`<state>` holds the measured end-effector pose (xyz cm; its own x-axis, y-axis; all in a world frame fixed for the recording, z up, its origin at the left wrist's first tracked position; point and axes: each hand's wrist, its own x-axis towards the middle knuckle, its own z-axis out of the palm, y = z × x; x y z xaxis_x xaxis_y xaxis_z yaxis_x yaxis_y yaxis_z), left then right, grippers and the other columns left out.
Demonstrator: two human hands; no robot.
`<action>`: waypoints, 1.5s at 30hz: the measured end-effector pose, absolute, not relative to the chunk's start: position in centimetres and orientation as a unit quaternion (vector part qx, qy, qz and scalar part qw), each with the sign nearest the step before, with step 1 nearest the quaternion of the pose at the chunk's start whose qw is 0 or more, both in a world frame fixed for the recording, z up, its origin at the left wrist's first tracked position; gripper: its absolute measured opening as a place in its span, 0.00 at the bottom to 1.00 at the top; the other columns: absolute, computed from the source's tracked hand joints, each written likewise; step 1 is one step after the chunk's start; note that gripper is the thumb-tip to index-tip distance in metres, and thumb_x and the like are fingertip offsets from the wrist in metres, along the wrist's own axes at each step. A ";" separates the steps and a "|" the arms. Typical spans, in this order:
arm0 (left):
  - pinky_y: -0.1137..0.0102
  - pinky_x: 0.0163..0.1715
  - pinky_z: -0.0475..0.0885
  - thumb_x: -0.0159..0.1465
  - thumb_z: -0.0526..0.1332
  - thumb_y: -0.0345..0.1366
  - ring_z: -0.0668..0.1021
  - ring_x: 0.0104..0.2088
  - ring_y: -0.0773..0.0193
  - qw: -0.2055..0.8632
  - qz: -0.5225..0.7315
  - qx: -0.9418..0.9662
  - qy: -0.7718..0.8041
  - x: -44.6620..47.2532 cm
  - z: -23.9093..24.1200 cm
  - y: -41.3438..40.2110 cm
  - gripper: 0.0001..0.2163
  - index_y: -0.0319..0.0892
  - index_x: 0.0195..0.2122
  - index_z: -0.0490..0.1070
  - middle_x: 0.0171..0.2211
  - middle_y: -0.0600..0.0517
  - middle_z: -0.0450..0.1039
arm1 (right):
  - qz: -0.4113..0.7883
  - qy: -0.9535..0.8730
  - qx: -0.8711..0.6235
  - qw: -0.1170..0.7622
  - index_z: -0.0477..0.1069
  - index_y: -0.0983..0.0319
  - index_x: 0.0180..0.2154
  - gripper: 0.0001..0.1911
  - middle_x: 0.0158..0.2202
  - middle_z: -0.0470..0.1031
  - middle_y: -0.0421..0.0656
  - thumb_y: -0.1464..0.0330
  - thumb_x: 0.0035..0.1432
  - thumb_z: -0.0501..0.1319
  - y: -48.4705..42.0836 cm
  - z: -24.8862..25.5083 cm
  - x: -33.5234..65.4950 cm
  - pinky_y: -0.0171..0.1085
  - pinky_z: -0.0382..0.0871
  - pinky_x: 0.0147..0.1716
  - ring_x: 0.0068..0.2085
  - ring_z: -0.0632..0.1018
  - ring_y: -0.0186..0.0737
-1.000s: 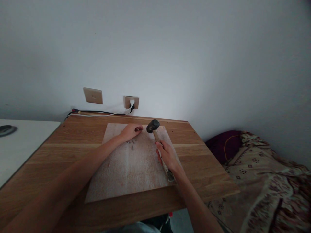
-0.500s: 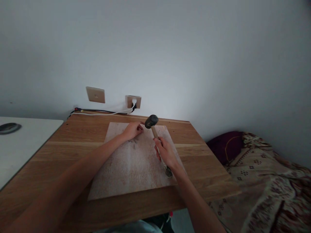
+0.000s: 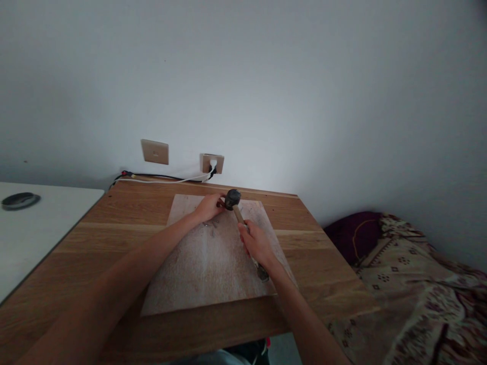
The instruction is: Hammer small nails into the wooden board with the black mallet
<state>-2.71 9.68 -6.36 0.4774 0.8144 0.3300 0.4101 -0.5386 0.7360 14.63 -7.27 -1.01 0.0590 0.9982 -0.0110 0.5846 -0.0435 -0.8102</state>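
A pale square board (image 3: 205,263) lies on a wooden table (image 3: 114,238). My right hand (image 3: 256,243) is wrapped round the wooden handle of a hammer (image 3: 233,199), whose dark head is down near the board's far edge. My left hand (image 3: 208,206) rests on the board just left of the hammer head, fingers pinched together on something too small to make out. A few small nails (image 3: 210,226) lie on the board below that hand.
A white table (image 3: 34,223) with a dark round object (image 3: 20,200) adjoins on the left. Wall sockets (image 3: 211,163) with a white cable sit behind the wooden table. A patterned bedspread (image 3: 414,284) and dark cushion (image 3: 352,233) lie to the right.
The hammer head has dropped and moved left until it is right beside my left hand's fingertips. My left hand stayed in place on the board.
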 end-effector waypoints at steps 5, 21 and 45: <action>0.68 0.39 0.77 0.58 0.67 0.30 0.84 0.36 0.58 0.300 0.342 0.808 0.374 -2.7 -6.2 9.5 0.19 0.40 0.52 0.76 0.36 0.49 0.84 | 0.326 -0.597 -0.645 0.348 0.64 0.59 0.40 0.17 0.22 0.65 0.32 0.54 0.70 0.48 -7.3 -1.0 14.6 0.30 0.57 0.13 0.14 0.67 0.31; 0.68 0.42 0.72 0.53 0.67 0.28 0.81 0.41 0.56 0.189 0.142 0.944 0.230 -7.0 -1.2 6.3 0.10 0.45 0.37 0.79 0.37 0.50 0.80 | 0.367 -0.554 -0.647 0.374 0.64 0.58 0.37 0.17 0.22 0.64 0.32 0.52 0.67 0.52 -8.6 -0.5 16.3 0.30 0.59 0.11 0.15 0.66 0.30; 0.68 0.39 0.74 0.59 0.61 0.30 0.81 0.33 0.61 0.279 0.330 0.827 0.359 -5.7 -5.7 9.3 0.08 0.42 0.36 0.79 0.33 0.52 0.82 | 0.381 -0.558 -0.631 0.380 0.64 0.58 0.36 0.17 0.21 0.63 0.31 0.52 0.68 0.52 -8.6 -1.8 15.6 0.31 0.58 0.10 0.15 0.66 0.31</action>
